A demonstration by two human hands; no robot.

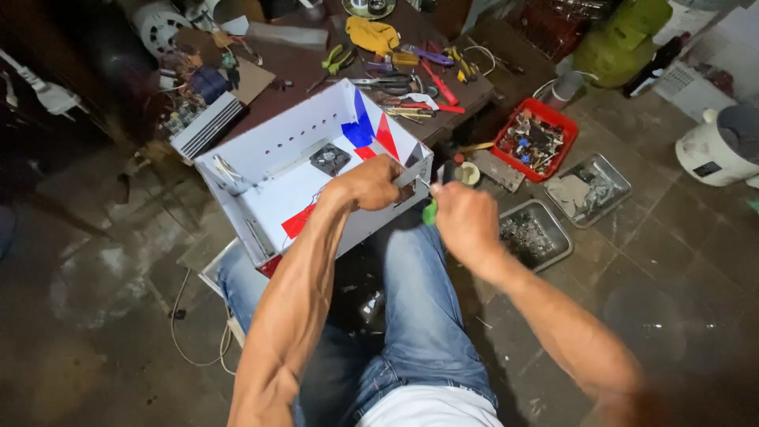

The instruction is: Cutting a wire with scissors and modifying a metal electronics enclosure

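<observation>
A white open casing (269,170) with red and blue patches rests on the person's lap. The left hand (371,183) grips its near wall, fingers curled over. Just beside it, the right hand (466,217) is fisted around what seems a green-handled screwdriver (430,210). Beyond the casing, a red tray (536,139) sits.

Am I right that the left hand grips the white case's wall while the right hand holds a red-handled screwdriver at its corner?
Not quite: the head view shows the screwdriver handle is green, not red. The left hand does grip the white case wall, and the right hand holds the tool at its corner.
</observation>
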